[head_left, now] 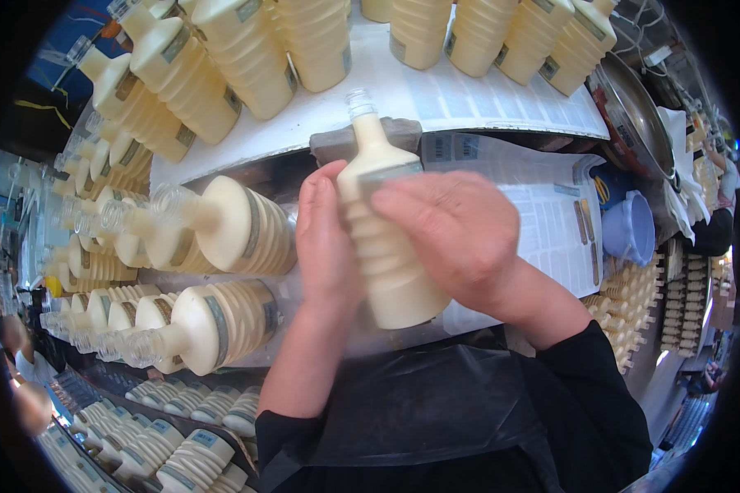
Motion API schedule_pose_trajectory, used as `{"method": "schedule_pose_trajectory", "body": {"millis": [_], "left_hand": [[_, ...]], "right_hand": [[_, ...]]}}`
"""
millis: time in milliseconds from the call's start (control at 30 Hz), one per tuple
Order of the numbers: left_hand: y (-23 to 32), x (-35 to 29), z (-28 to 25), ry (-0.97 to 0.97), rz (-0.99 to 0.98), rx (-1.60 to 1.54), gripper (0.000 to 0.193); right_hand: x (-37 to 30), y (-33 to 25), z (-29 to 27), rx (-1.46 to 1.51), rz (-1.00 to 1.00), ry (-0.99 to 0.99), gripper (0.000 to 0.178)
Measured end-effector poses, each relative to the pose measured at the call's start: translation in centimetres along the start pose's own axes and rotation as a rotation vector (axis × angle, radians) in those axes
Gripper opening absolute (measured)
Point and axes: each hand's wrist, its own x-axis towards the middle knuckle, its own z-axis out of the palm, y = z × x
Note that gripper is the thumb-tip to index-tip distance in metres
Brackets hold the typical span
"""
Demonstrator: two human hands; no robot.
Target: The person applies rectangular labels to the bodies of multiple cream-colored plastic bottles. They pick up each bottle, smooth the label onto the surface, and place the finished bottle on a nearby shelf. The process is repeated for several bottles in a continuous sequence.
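Note:
A cream bottle (390, 255) with a ribbed body and a clear neck leans in front of me, its neck pointing away. My left hand (327, 238) is closed along the left side of this bottle, fingers up near its shoulder. My right hand (460, 226) is at the bottle's upper front, fingertips bunched together over a grey-green label (390, 172) on the shoulder. Blur and the hand itself hide whether anything is pinched there. Behind the bottle's neck is a grey block (403, 140).
More cream bottles lie on their sides at left (226, 324), and others stand along the far white board (370, 57). Printed label sheets (543, 214) cover the right side, with slim brown-handled tools (585, 222) on them. Beyond are a pale-blue bucket (629, 228) and a metal pan (635, 111).

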Motion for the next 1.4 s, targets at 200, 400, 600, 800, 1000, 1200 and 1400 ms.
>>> {"method": "schedule_pose_trajectory", "body": {"millis": [200,400,600,800,1000,1200,1400], "left_hand": [[-1.1,0.6,-0.8,-0.012,0.009,-0.093,0.041],[-0.4,0.0,-0.3,-0.023,-0.034,-0.131,0.05],[-0.5,0.1,0.1,0.001,0.021,-0.086,0.053],[-0.5,0.0,-0.2,-0.03,-0.026,-0.144,0.055],[-0.2,-0.5,0.6,-0.015,-0.003,-0.027,0.055],[-0.5,-0.3,-0.1,-0.046,0.043,-0.026,0.049],[-1.7,1.4,-1.2,-0.021,0.164,0.414,0.031]], "right_hand": [[1.3,-1.5,-0.3,-0.03,-0.006,-0.195,0.027],[3.5,0.8,-0.4,0.417,0.602,0.128,0.033],[4.7,0.4,3.1,0.447,0.648,-0.045,0.033],[1.8,3.8,2.5,0.106,0.669,-0.009,0.033],[3.8,1.2,3.9,0.047,0.481,-0.063,0.034],[3.3,1.3,3.7,0.023,0.584,-0.119,0.031],[-2.5,6.7,2.6,0.22,0.705,0.072,0.035]]}}
